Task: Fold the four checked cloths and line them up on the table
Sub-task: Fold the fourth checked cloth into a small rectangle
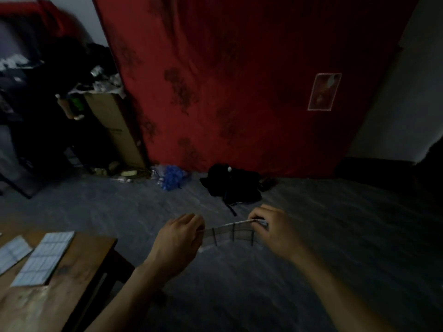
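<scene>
Both hands hold 1 checked cloth point(229, 233) stretched in the air above the floor, right of the bench point(72, 291). The left hand point(178, 243) pinches its left end, the right hand point(271, 230) its right end, each grip closed on fabric. 2 folded cloths point(44, 258) lie on the bench.

— Checked cloths in sight?
— Three: one folded cloth point(43, 257) flat on the bench point(72, 295), a second folded cloth point(12, 252) just beside it at the left edge of view, a third cloth point(230, 233) stretched in the air.
— Hands?
— Two: left hand point(178, 243) and right hand point(273, 228), each pinching one end of that third cloth.
— Benches?
— One, wooden.
— On the floor by the red hanging point(239, 80)?
— One black bag point(232, 185), one blue bundle point(172, 177), one tall cardboard box point(115, 125). Smaller litter too blurred to count.
</scene>
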`<state>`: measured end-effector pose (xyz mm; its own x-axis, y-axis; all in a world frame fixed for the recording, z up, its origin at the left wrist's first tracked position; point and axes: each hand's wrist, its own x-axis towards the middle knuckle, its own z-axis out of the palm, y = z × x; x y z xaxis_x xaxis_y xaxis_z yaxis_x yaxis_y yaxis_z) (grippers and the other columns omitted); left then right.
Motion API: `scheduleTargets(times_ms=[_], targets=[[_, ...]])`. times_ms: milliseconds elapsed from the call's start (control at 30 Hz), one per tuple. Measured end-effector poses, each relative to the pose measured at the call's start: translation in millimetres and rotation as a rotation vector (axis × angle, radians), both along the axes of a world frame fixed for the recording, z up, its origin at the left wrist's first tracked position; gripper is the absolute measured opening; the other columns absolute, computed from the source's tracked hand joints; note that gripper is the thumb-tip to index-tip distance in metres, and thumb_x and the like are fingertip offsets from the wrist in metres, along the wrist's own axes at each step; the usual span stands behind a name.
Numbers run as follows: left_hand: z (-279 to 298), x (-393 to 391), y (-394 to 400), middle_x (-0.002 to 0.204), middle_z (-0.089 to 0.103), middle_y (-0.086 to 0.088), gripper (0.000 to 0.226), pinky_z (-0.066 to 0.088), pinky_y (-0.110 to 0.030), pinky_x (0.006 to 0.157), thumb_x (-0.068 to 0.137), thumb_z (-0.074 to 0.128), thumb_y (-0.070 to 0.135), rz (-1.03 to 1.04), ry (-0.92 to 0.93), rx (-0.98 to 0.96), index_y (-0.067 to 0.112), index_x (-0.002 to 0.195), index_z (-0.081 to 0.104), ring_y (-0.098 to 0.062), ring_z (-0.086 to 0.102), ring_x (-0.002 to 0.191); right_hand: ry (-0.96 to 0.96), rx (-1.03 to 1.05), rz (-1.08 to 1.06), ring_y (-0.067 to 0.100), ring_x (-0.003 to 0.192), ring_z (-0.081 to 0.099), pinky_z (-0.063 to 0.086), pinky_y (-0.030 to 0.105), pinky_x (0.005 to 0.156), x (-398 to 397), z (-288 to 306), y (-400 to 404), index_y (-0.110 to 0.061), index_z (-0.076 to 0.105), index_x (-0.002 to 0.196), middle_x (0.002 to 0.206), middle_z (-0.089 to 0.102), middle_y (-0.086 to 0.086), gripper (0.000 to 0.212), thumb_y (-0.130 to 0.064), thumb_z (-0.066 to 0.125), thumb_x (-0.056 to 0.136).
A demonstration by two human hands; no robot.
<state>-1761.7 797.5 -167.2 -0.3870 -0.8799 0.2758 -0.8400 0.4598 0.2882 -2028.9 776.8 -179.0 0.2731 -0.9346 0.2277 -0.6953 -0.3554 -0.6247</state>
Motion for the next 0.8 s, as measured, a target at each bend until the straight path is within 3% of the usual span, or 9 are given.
scheduleTargets(times_ms=[200, 533, 800], targets=[[5.4, 26.2, -70.7, 0.077, 0.054, 0.009, 0.012, 0.036, -0.025, 0.058, 0.087, 0.061, 0.019, 0.157, -0.006, -0.042, 0.025, 0.081, 0.052, -0.011, 0.050, 0.068, 0.009, -0.040, 0.128, 0.001, 0.079, 0.057, 0.044, 0.015, 0.066, 31.9, 14.8, -101.0, -0.019, 0.068, 0.084, 0.084, 0.057, -0.013, 0.006, -0.014, 0.068, 0.088], [-24.4, 130.0, -222.5, 0.076, 0.054, 0.006, 0.005, 0.044, -0.035, 0.056, 0.085, 0.055, 0.023, 0.252, 0.152, -0.142, 0.021, 0.081, 0.052, -0.016, 0.051, 0.067, 0.059, -0.037, 0.225, -0.001, 0.083, 0.058, 0.040, 0.004, 0.071, 148.0, 14.9, -285.2, -0.017, 0.070, 0.084, 0.085, 0.059, -0.011, 0.010, -0.007, 0.068, 0.086], [-15.8, 250.2, -308.0, 0.080, 0.054, 0.005, 0.007, 0.043, -0.033, 0.059, 0.086, 0.053, 0.027, 0.393, 0.131, -0.167, 0.021, 0.083, 0.053, -0.017, 0.051, 0.071, 0.084, -0.071, 0.386, 0.002, 0.077, 0.057, 0.045, 0.015, 0.067, 275.4, 22.7, -404.2, -0.020, 0.070, 0.084, 0.082, 0.058, -0.012, 0.010, -0.010, 0.070, 0.085]])
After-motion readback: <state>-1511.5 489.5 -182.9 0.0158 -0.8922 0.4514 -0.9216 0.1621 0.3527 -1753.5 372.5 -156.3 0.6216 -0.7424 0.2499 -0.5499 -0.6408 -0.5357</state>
